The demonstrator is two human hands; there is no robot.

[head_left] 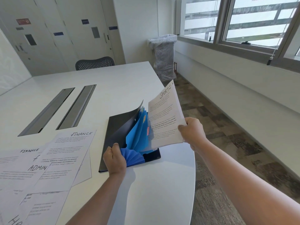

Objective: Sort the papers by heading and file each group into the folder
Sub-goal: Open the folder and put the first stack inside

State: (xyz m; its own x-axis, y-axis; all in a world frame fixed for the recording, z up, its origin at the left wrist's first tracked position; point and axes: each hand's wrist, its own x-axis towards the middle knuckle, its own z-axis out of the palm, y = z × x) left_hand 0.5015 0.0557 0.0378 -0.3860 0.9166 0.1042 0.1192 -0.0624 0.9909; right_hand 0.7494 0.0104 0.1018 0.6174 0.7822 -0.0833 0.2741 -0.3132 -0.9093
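Observation:
A black expanding folder (113, 127) lies on the white table (155, 184) near its right edge, its blue pockets (138, 132) fanned open. My left hand (114, 159) grips the folder's near edge and holds the pockets apart. My right hand (192, 133) holds a thin stack of papers headed SPORTS (165, 117) upright, its lower left edge against the blue pockets. Loose sheets headed FINANCE (73, 153) and ADMIN (19, 169) overlap on the table at the left.
Two grey cable slots (65, 109) run across the table's middle. A mesh chair (95, 63) stands at the far side. A plastic-lined bin (164, 57) sits by the window wall, with carpeted floor (227, 159) to the right of the table.

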